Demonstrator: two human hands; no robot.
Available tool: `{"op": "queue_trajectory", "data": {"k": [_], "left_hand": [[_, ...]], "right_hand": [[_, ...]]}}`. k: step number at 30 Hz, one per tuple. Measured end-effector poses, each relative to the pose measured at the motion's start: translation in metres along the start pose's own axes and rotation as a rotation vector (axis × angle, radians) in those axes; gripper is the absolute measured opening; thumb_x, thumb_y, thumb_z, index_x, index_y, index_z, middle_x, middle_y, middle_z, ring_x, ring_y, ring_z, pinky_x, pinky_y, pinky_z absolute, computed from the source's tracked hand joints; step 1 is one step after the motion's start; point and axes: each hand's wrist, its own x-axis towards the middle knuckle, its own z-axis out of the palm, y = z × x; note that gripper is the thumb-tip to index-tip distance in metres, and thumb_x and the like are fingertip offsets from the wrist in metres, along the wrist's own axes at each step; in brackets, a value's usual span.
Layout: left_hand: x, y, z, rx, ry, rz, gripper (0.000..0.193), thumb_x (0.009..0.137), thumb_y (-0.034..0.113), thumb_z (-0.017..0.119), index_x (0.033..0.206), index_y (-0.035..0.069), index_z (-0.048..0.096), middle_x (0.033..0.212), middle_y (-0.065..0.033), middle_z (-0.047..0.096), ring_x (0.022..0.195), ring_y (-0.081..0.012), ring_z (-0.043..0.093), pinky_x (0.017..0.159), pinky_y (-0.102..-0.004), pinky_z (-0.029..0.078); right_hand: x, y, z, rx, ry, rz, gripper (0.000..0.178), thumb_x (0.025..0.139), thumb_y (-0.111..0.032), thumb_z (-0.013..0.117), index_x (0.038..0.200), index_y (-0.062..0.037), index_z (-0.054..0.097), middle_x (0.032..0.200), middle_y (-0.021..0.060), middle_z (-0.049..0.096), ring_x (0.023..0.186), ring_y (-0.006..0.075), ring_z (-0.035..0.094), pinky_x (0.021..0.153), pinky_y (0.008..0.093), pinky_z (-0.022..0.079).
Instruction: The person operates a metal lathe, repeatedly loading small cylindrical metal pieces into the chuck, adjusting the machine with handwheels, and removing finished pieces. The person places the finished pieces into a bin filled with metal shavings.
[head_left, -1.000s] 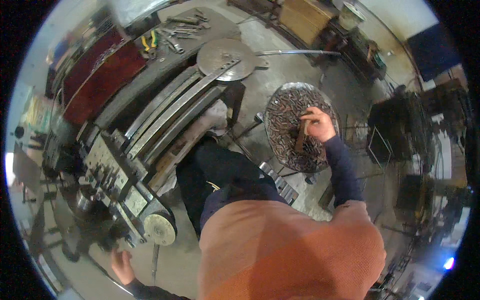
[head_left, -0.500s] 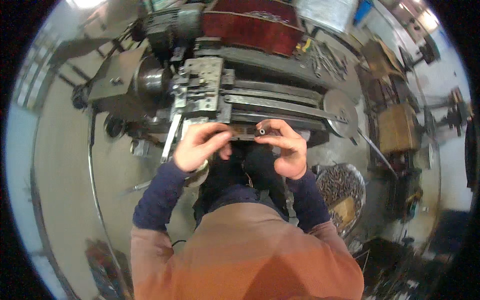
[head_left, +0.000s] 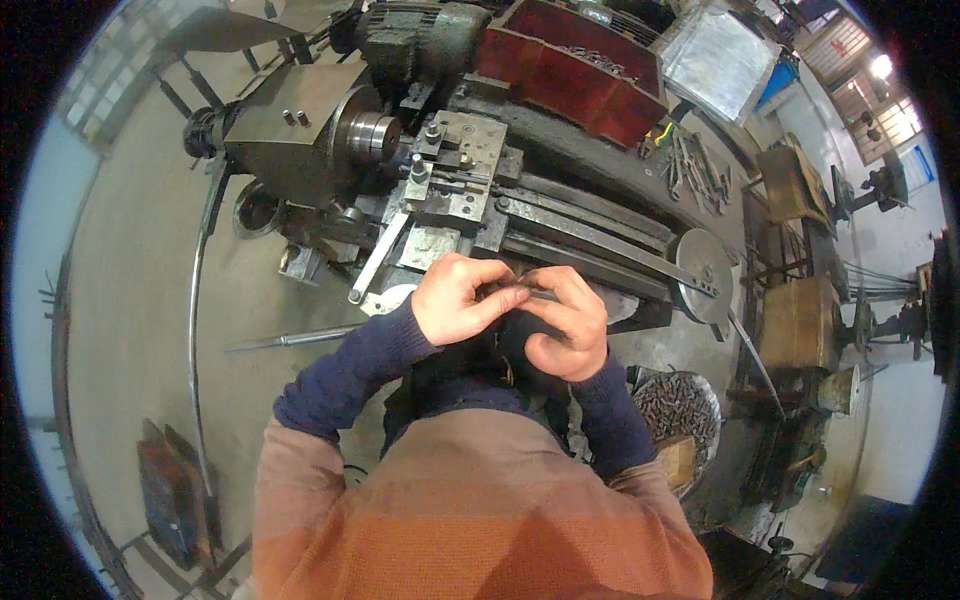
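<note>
Small dark part [head_left: 538,293] is up in front of me, between my hands, mostly hidden by fingers. My right grip [head_left: 530,289] is pinched nearly closed around it; my left grip [head_left: 516,285] has thumb and fingertips drawn in against the same spot, but can't tell if they're pinching it too. Down by my right side there's a round basin [head_left: 717,420] loaded with little dark metal pieces [head_left: 675,400], plus a tan block [head_left: 679,461], flat-sided. The deep-red box [head_left: 570,92] by the counter [head_left: 590,155] has small shiny bits inside. Both elbows bent, forearms angled inward, wrists curled.
</note>
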Motion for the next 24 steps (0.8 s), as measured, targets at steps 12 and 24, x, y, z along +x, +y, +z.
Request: {"op": "queue_trajectory", "data": {"k": [12,24], "left_hand": [[-0.009,0.004,-0.018,-0.102,-0.059,0.009,0.026,0.082,0.021,0.060,0.098,0.001,0.060,0.073,-0.0120,0.065,0.067,-0.0213,0.064,0.065,-0.0301,0.048],[-0.012,0.000,-0.024,-0.430,-0.105,-0.062,0.020,0.083,0.014,0.061,0.097,0.000,0.060,0.068,-0.0076,0.062,0.057,-0.0122,0.059,0.055,-0.0254,0.046]], "right_hand": [[-0.005,0.010,0.006,0.312,0.010,0.116,0.041,0.066,-0.032,0.061,0.088,0.0029,0.066,0.097,0.0171,0.063,0.090,0.0331,0.059,0.082,0.0381,0.045],[-0.002,0.019,0.019,0.627,-0.065,0.200,0.050,0.073,-0.041,0.063,0.090,0.0058,0.067,0.097,0.0187,0.064,0.093,0.0314,0.060,0.084,0.0380,0.043]]}}
